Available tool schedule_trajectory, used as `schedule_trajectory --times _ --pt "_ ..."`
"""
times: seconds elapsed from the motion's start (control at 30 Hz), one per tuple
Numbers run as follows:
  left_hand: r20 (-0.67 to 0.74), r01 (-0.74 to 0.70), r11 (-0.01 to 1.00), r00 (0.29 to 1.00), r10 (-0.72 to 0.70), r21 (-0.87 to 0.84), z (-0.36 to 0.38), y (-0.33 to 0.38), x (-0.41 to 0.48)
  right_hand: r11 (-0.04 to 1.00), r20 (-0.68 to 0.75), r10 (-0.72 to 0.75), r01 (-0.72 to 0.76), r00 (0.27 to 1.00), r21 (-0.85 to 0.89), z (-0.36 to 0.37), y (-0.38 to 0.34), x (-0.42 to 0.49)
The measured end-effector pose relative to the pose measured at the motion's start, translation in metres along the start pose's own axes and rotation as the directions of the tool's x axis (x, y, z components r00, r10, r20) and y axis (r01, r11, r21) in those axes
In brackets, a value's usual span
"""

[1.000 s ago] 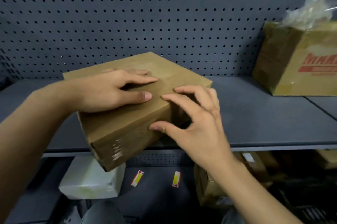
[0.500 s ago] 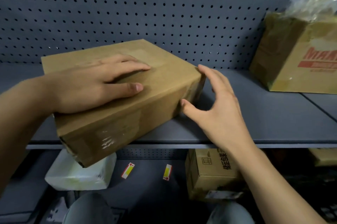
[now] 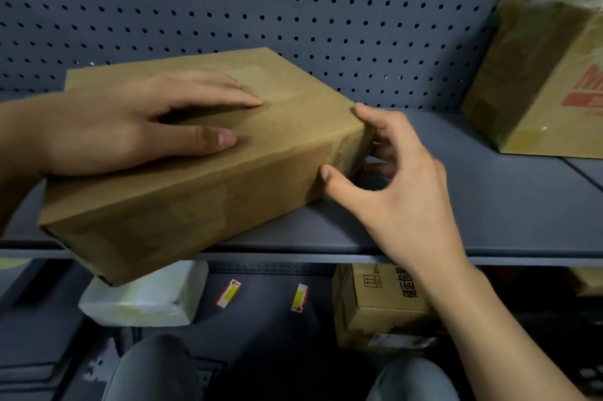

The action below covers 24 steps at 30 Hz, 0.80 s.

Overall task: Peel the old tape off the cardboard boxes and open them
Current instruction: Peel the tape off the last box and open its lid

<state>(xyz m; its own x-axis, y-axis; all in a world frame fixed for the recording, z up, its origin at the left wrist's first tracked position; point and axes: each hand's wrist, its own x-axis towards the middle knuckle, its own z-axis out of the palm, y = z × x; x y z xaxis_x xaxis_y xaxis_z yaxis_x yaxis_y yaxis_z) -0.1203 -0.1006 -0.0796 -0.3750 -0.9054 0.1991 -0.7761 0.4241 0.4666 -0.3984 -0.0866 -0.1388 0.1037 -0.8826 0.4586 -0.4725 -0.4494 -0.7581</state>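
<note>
Grey pegboard shelf [image 3: 489, 191]: left hand [image 3: 130, 126] flat, fingers straight, pressing cardboard box [image 3: 182, 204] top; right hand [image 3: 401, 191] fingers curled, gripping box's end corner. Well below right fingers: carton [image 3: 375, 302] printed 储运包.

A dark grey-blue metal back panel [image 3: 326, 8], pierced with even rows of small round holes, fills the upper half of the view. A flat grey-blue metal shelf [image 3: 473, 204] meets it along the shelf's rear edge, and the front edge shows as a paler strip. Near the shelf's right edge a thin dark seam [image 3: 584, 172] runs from front to back. Under the front edge sits a narrow perforated strip [image 3: 261, 268], and below it a darker grey lower shelf [image 3: 261, 319] lies in shadow. Two small red, white and yellow stickers [image 3: 228, 293] lie on that lower shelf, near its middle. The light is dim and soft.
</note>
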Motion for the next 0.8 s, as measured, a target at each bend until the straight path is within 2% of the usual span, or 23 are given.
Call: schedule_trajectory --times 0.33,0.5,0.8 --pt "-0.056 -0.022 0.998 0.998 0.019 -0.061 0.0019 0.0035 -0.0015 0.996 -0.017 -0.025 0.026 1.000 0.089 0.0009 0.0023 0.0007" --pt "-0.054 -0.037 0.997 0.998 0.033 -0.067 0.0008 0.0049 -0.0026 0.998 0.030 -0.028 0.026 0.999 0.060 -0.0006 0.0032 -0.0009" --pt "-0.042 -0.017 0.997 0.999 0.014 -0.069 -0.0031 0.0071 -0.0049 0.992 -0.008 -0.074 0.075 0.997 0.102 -0.0001 0.0068 -0.0002"
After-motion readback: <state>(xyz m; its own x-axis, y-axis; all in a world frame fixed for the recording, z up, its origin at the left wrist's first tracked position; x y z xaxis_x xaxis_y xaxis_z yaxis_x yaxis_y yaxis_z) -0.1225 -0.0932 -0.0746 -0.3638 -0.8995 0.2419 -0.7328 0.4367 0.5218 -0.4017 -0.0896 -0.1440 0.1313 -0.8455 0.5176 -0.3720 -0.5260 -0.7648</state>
